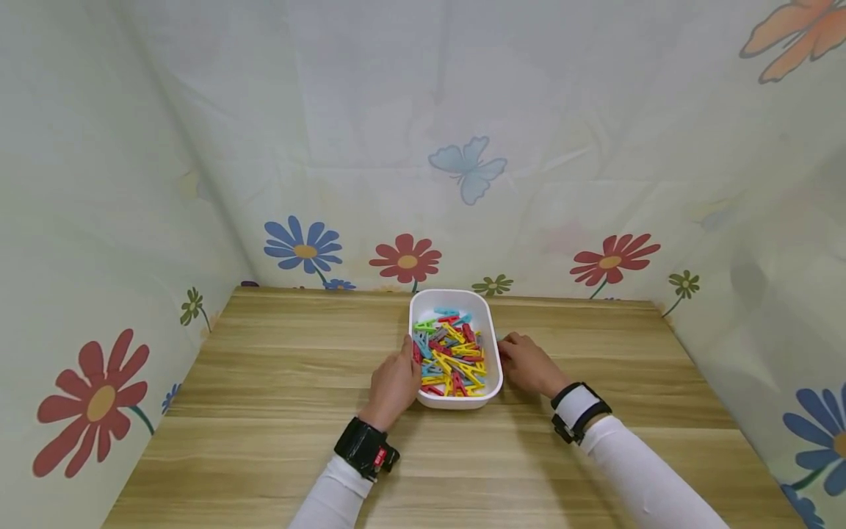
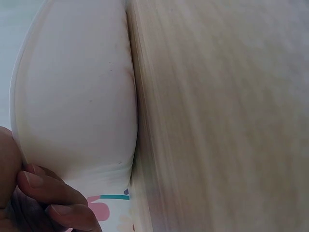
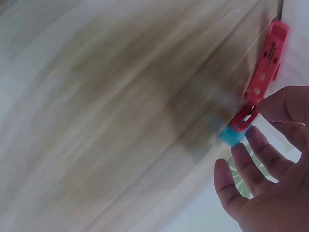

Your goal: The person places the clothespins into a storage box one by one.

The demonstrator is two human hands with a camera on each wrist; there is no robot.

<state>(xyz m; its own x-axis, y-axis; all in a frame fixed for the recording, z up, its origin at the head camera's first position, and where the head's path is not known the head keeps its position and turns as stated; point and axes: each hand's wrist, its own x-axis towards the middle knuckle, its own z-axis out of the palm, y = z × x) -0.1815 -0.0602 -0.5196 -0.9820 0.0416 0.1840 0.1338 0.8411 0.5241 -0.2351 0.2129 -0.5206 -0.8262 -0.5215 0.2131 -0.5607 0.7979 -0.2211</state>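
A white plastic tub stands on the table, heaped with small plastic clothespins in yellow, red, blue, green and grey. My left hand grips its left side, the thumb along the rim. In the left wrist view, curled fingers lie at the tub's outer wall. At the tub's right side is my right hand. The right wrist view has its thumb and forefinger pinching a small red clothespin outside the tub. A longer red clothespin and a blue one lie against it.
The wood-grain table reaches back to a pale curtain printed with flowers and butterflies. More of this curtain closes in the left and right sides. Dark camera straps circle the wrists over white sleeves.
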